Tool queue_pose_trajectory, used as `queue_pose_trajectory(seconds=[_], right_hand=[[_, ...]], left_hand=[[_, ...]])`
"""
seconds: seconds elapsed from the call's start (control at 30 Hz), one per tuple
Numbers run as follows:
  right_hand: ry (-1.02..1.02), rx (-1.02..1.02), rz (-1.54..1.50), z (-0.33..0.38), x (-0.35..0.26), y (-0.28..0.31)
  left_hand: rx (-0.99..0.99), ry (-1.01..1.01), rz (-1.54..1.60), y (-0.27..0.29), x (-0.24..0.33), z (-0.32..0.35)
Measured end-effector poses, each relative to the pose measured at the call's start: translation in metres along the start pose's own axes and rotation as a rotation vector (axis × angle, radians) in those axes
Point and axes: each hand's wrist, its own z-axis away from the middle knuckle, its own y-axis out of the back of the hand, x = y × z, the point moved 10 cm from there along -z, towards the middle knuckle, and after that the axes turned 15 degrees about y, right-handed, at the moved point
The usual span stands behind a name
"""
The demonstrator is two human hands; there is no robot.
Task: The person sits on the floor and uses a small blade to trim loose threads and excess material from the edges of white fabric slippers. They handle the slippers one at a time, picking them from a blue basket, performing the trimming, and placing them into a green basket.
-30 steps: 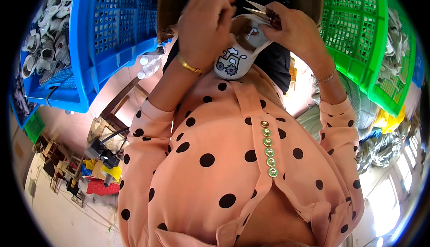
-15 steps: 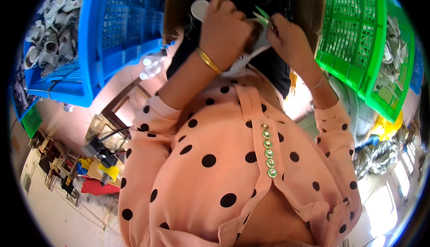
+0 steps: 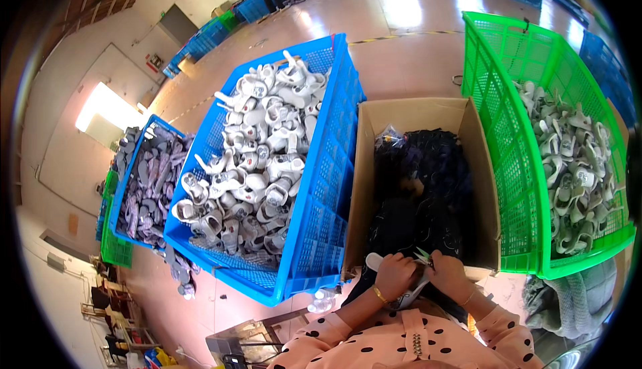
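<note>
Before the carton (image 3: 489, 188), now more visible, left fingers (image 3: 396, 267) gripping shoe (image 3: 374, 261), right fingers (image 3: 444, 267) scissors (image 3: 422, 256)

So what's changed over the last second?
The view tilted up, showing the box, blue crate and green crate more fully. The left hand moved right, closer to the right hand; a rounded white piece now sticks out to its left. Unchanged: scissors in the right hand, shoe between the hands.
</note>
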Motion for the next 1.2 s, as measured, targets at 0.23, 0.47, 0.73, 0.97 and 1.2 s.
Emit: queue_pose_trajectory(seconds=[0.23, 0.47, 0.73, 0.97, 1.2], right_hand=[[-0.044, 0.112, -0.128, 0.034, -0.003, 0.017], [-0.042, 0.062, 0.221, 0.05, 0.028, 0.03], [0.375, -0.221, 0.591, 0.034, -0.03, 0.051], [0.533, -0.345, 0.754, 0.012, -0.054, 0.026], [0.634, -0.502, 0.843, 0.006, -0.05, 0.004]], left_hand=[[-0.241, -0.233, -0.019, 0.001, 0.034, -0.004], [-0.439, -0.159, 0.0, -0.04, 0.024, -0.036], [-0.557, 0.034, 0.014, -0.043, 0.003, -0.031], [-0.509, 0.031, 0.097, -0.043, -0.003, -0.023], [-0.488, 0.07, 0.138, -0.044, -0.008, -0.022]])
